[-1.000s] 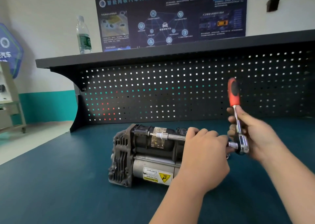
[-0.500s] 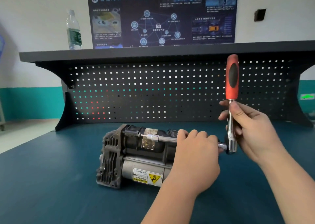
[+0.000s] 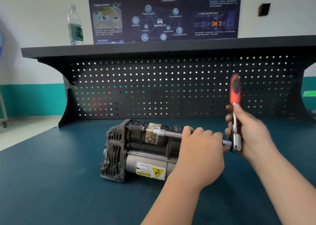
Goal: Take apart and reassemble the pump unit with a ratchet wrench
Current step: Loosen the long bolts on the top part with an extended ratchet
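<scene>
We are looking at a workbench with a dark teal top (image 3: 51, 182), and the pump unit (image 3: 136, 149) is lying on its side directly on it, near the middle. A black pegboard back (image 3: 153, 87) is rising behind, and its shelf (image 3: 119, 49) is carrying a water bottle (image 3: 75, 26), standing upright.

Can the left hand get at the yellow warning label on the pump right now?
Probably yes, once freed: the left hand grips the extension bar directly above the pump unit, and the warning label faces the front uncovered.
</scene>
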`<state>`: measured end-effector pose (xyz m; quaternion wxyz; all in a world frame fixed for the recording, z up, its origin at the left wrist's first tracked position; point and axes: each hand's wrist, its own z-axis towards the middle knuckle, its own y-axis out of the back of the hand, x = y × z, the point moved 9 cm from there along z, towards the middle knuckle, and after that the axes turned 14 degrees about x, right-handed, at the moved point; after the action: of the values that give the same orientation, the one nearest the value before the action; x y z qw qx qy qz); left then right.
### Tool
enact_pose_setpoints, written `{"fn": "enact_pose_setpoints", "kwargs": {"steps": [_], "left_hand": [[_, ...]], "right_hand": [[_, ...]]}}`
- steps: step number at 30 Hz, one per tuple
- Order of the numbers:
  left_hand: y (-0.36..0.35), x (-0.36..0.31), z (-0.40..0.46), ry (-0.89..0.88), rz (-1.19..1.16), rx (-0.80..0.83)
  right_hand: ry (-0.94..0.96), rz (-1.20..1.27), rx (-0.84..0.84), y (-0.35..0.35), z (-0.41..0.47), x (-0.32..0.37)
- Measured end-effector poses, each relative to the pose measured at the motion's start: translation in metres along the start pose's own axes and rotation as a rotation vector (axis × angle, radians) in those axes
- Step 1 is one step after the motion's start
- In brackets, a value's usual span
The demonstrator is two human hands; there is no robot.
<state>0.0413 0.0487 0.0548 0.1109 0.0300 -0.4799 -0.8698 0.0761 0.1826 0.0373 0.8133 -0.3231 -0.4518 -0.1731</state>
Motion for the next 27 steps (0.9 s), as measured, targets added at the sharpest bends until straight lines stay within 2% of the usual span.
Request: {"fn": "enact_pose_setpoints", "kwargs": {"steps": [2,4,7,10,12,14,16,18,27], "left_hand": [[0.000,0.001,0.001,0.008,-0.011,0.000],[0.003,0.006,0.001,0.038,-0.035,-0.019],[0.006,0.011,0.000,0.063,-0.045,-0.042],[0.006,0.002,-0.001,0.016,-0.030,-0.046],[0.005,-0.007,-0.002,-0.033,-0.026,-0.054],[0.005,-0.011,-0.002,-0.057,-0.016,-0.074],[0.004,-0.010,-0.002,-0.064,0.012,-0.083],[0.003,-0.006,-0.003,-0.073,0.027,-0.074],[0.007,-0.005,-0.002,-0.093,-0.020,-0.035]], "right_hand": [[0.227,-0.242,0.091,-0.016,-0.006,0.033],[0.388,-0.384,0.197,-0.034,-0.015,0.051],[0.443,-0.468,0.205,-0.042,-0.019,0.055],[0.312,-0.393,0.043,-0.020,-0.011,0.043],[0.065,-0.271,-0.060,0.002,-0.005,0.020],[-0.243,-0.003,-0.053,0.009,-0.006,-0.021],[-0.410,0.191,-0.005,0.001,-0.012,-0.049],[-0.442,0.244,0.026,-0.004,-0.013,-0.059],[-0.335,0.314,0.003,0.001,-0.001,-0.054]]}}
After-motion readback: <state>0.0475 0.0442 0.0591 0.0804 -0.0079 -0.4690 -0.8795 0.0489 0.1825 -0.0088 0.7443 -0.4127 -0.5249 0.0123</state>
